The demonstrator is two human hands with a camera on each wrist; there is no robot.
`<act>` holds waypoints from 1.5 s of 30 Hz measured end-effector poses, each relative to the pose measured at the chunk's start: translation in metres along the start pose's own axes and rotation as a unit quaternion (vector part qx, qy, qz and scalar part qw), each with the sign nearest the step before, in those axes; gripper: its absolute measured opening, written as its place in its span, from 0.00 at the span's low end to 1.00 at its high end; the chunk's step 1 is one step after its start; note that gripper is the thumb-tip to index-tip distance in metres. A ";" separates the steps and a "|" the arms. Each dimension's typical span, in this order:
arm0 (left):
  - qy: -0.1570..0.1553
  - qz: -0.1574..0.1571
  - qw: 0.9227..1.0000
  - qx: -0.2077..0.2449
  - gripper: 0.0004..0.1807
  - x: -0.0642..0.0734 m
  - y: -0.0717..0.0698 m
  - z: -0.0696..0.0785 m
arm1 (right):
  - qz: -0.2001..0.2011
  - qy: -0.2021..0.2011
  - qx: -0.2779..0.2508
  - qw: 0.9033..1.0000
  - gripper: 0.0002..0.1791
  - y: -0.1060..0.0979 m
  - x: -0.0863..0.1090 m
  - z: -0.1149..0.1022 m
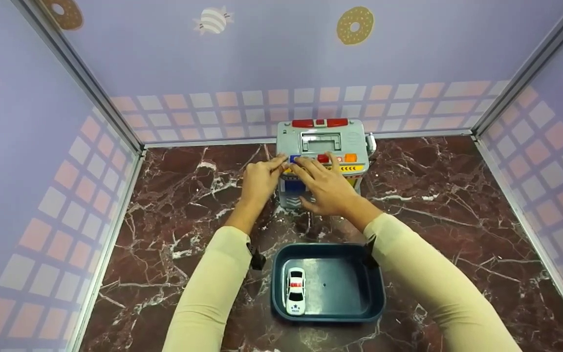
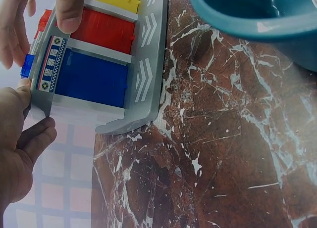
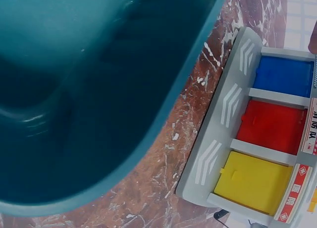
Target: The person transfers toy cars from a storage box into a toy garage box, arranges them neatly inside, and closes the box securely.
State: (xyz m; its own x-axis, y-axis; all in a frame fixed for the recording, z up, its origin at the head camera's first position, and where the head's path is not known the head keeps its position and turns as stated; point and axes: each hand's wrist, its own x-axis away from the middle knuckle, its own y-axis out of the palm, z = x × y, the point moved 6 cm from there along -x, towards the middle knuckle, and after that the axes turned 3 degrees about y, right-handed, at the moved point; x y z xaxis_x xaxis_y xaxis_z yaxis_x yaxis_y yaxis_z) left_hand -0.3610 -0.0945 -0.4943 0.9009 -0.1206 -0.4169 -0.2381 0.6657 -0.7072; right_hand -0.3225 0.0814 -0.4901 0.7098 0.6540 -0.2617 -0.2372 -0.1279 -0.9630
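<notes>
A grey toy garage with blue, red and yellow doors stands against the back wall. My left hand holds its left front corner by the blue button, fingers on the top edge and the side. My right hand lies over the front of the roof with fingers spread. One of its fingertips touches the front panel above the red door. In the right wrist view the blue door and yellow door are down; most of the right hand is out of that frame.
Nearer the body, a dark teal tray sits between the forearms, holding a white toy police car on its left side. Beneath everything is a dark red marbled table. Purple patterned walls stand behind and at both sides.
</notes>
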 end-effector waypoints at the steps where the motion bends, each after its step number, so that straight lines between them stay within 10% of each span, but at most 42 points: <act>1: 0.002 0.001 1.000 0.001 0.15 0.000 0.000 0.000 | -0.001 0.000 -0.001 1.000 0.49 0.000 -0.001 0.000; 45: 0.006 0.008 1.000 0.008 0.16 0.001 0.000 0.002 | -0.041 0.012 -0.028 0.999 0.59 -0.007 -0.010 0.002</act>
State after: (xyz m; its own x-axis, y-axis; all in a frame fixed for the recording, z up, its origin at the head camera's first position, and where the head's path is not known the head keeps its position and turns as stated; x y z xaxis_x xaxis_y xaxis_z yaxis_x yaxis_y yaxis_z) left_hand -0.3598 -0.0936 -0.4936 0.8926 -0.1177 -0.4353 -0.2470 0.6801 -0.6903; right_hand -0.3288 0.0773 -0.4805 0.7410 0.6464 -0.1820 -0.1397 -0.1166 -0.9833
